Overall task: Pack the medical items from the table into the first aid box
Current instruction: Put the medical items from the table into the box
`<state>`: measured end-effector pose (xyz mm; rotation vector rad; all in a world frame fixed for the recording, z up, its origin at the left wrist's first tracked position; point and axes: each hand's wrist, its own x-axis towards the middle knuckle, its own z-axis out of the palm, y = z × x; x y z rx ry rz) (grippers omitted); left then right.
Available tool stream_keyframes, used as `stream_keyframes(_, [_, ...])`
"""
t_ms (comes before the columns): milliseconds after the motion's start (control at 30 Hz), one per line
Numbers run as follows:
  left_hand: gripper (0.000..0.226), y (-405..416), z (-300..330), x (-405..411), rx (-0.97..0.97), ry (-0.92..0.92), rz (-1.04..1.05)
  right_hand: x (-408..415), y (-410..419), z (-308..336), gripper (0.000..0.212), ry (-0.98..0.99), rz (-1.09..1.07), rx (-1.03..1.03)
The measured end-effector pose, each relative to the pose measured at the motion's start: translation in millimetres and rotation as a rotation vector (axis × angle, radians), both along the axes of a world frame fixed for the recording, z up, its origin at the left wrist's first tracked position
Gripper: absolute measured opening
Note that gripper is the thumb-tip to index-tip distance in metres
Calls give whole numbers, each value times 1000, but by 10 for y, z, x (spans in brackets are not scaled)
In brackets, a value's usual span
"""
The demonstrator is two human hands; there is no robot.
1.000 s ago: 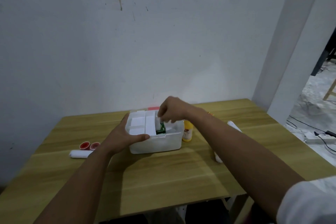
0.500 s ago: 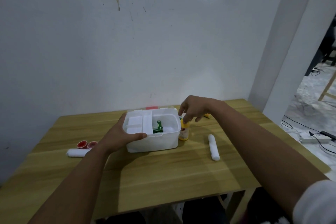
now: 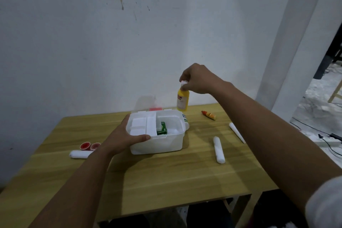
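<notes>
The white first aid box [image 3: 157,144] stands open in the middle of the wooden table [image 3: 166,177]. A green packet [image 3: 162,129] lies inside it beside a white divider tray. My left hand [image 3: 125,135] grips the box's left rim. My right hand [image 3: 198,79] holds a yellow bottle [image 3: 182,100] by its white cap, raised in the air above the box's back right corner.
White gauze rolls lie at the left [image 3: 78,154], right [image 3: 219,149] and far right [image 3: 237,132]. Two red-lidded cups [image 3: 90,146] sit left of the box. A small red-orange tube [image 3: 208,114] lies at the back right. A white container [image 3: 185,120] is tucked behind the box.
My right hand left the box, closed on the yellow bottle standing at the box's right side and lifted it into the air. My left hand stayed on the box.
</notes>
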<state>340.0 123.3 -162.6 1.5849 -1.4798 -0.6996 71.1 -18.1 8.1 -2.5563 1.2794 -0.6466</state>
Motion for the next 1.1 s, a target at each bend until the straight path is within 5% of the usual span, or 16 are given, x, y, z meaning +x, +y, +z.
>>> stream_keyframes(367, [85,11,37,-23,25,-13,-4,508,38,-998,38,156,46,128])
stream_keyframes(633, [96,1,-24,18,22,-11,25,372,-262,-888,22,-185,-117,247])
stream_keyframes(900, [97,-3,-15,18,28,6,20,299,-506,-1407,39,-46,-334,380])
stream_keyframes(1100, [94,14,-11,-3,19,22,22,319,-539,-1657,31,29,-343,452])
